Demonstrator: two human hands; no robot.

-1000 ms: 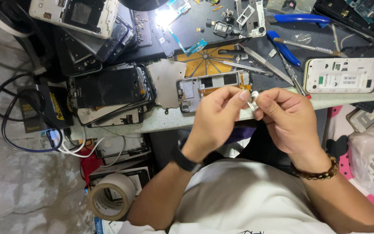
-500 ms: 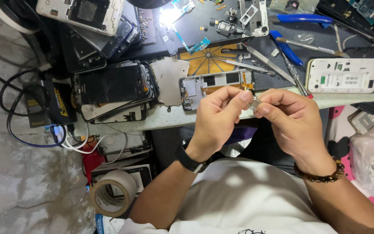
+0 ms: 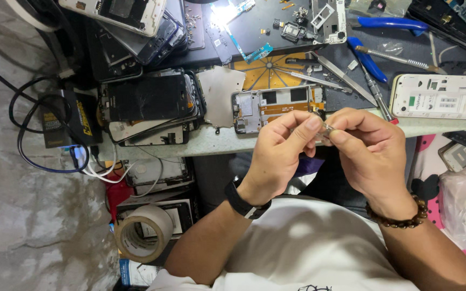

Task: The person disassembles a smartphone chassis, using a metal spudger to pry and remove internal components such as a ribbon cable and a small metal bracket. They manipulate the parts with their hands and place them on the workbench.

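Left hand, centre of frame: fingers curled, thumb and forefinger pinched shut on a small pale part. Black wristband on that wrist.

Right hand, just right of centre: same posture, thumb and forefinger closed on the same part from the other side. Bead bracelet on the wrist. Fingertips of both hands meet at the part, so neither hand is nearer; it sits between them, at the upper inner corner of each fist.

The part itself is mostly covered by the fingertips. It looks like a small clear or whitish bit with a metallic glint, possibly a thin strip; its long axis cannot be made out for certain, though the exposed sliver appears to run roughly left-right between the two pinches.

Position: held in the air just below the near edge of the workbench, directly under an opened phone frame with orange flex visible.

Further out: a bare metal shield plate left of that frame; a stack of dark phone screens at centre left; a white phone back at right; tweezers and blue-handled pliers at upper right; a tape roll at lower left.
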